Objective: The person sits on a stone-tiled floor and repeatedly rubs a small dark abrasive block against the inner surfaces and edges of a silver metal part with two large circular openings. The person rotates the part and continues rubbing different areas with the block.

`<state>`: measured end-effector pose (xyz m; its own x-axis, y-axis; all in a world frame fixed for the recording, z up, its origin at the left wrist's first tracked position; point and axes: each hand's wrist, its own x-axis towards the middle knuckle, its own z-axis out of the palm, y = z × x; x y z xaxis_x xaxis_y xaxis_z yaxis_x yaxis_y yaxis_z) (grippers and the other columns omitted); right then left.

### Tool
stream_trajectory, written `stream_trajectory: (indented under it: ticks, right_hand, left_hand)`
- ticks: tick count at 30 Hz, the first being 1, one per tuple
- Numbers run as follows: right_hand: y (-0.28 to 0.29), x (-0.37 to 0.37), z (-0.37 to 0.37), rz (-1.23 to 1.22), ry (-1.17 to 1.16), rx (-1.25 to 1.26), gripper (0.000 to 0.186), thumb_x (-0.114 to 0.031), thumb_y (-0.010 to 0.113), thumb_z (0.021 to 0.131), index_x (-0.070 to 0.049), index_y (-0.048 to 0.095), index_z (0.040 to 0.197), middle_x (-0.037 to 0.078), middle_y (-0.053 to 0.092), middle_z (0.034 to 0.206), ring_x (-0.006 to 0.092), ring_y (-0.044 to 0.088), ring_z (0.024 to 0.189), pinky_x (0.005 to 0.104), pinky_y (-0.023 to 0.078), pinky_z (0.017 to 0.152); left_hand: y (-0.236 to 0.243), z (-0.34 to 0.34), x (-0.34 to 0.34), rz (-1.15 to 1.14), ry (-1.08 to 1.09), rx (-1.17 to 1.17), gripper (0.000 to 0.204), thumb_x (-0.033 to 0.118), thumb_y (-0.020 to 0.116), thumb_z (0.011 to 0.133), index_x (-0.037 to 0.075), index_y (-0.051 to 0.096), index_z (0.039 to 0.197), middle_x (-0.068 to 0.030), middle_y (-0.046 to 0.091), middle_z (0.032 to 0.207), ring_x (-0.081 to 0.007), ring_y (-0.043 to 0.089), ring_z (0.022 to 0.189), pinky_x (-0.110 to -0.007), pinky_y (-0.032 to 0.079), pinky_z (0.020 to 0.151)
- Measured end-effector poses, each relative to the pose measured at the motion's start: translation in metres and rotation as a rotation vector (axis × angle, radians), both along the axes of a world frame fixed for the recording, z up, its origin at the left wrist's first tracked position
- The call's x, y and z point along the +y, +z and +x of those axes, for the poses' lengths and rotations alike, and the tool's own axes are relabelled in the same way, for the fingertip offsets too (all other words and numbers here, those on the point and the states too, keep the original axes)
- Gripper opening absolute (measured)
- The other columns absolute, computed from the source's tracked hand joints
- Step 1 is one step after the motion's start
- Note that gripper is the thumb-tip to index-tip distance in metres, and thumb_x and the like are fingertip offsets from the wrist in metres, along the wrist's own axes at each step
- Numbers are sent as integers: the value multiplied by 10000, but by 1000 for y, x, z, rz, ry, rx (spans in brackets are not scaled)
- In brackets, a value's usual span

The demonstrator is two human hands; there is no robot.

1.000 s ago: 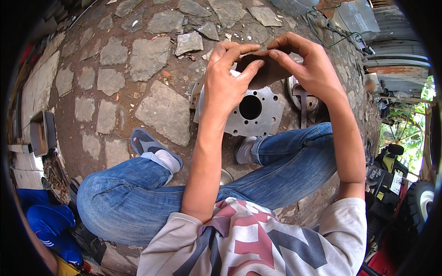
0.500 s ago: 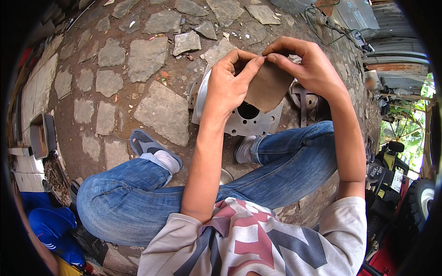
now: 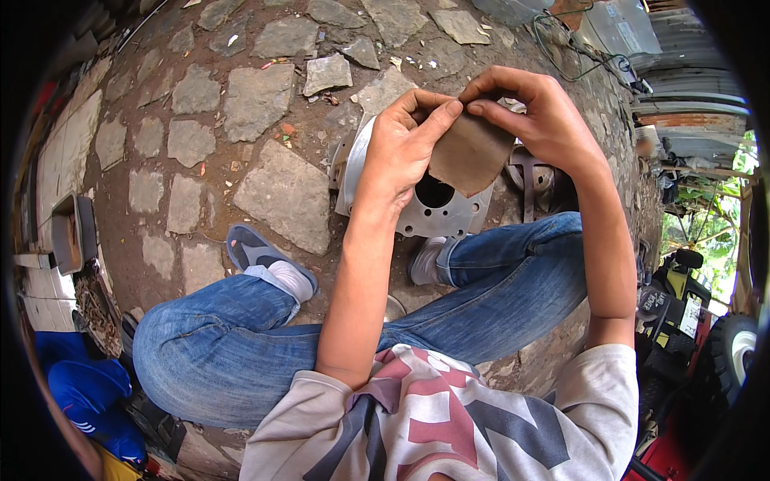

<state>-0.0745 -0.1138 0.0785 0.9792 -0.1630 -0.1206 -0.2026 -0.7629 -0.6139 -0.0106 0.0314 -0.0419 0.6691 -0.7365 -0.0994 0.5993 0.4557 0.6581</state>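
Observation:
A brown sheet of sandpaper (image 3: pixel 469 154) is pinched between both my hands, held up above a grey metal engine cylinder block (image 3: pixel 437 210) with a round bore. My left hand (image 3: pixel 405 144) grips the sheet's left edge with thumb and fingers. Its top right edge is in my right hand (image 3: pixel 533 112). The block stands on the stone ground between my feet, partly hidden behind the sheet and my hands.
I sit with bent knees in blue jeans (image 3: pixel 265 345) and grey sandals (image 3: pixel 253 248) on stone paving (image 3: pixel 277 192). A dark metal part (image 3: pixel 533 172) lies right of the block. Blue plastic things (image 3: pixel 80 393) sit at lower left, a vehicle (image 3: pixel 682 297) at right, cables (image 3: pixel 573 48) at the top.
The brown sheet lay flat and dark across the block's top a second ago. Both hands have since lifted it and tilted it up, showing its lighter brown face.

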Motion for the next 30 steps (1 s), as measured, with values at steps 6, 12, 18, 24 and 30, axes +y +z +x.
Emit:
stream_trajectory:
  ticks: [6, 12, 18, 24, 30]
  right_hand:
    - [-2, 3, 0, -27, 6, -8, 183, -92, 700, 874, 14, 685, 1022, 89, 715, 928, 148, 665, 897, 321, 519, 867]
    - [-2, 2, 1, -96, 30, -39, 191, -107, 702, 873, 12, 687, 1022, 117, 720, 915, 195, 689, 864, 328, 526, 837]
    - [-2, 1, 0, -169, 53, -52, 190, -159, 687, 893, -31, 700, 1032, 154, 725, 913, 310, 710, 862, 374, 546, 769]
    - [-4, -1, 0, -150, 81, -77, 185, -164, 690, 892, -33, 705, 1022, 155, 723, 916, 312, 706, 859, 378, 543, 770]
    - [-3, 0, 0, -149, 75, -46, 180, -132, 687, 886, -16, 697, 1024, 146, 719, 914, 281, 699, 858, 365, 536, 793]
  left_hand:
    - [-6, 2, 0, 13, -1, -58, 159, 111, 712, 917, 23, 657, 1038, -69, 709, 950, -108, 675, 837, -240, 547, 731]
    - [1, 0, 1, -20, -21, 33, 185, 148, 716, 921, 6, 658, 1025, -68, 691, 919, -82, 628, 816, -219, 508, 734]
    - [-1, 3, 3, 24, -53, 5, 173, 167, 708, 930, 15, 667, 1003, -44, 693, 877, -61, 617, 771, -196, 483, 684]
    - [-1, 4, 4, 40, -42, -5, 163, 194, 701, 938, 34, 681, 963, -25, 695, 863, -56, 623, 758, -198, 484, 667]
    - [-8, 7, 5, 71, -65, -3, 201, 241, 702, 942, 40, 692, 933, -3, 685, 846, -37, 589, 738, -188, 455, 651]
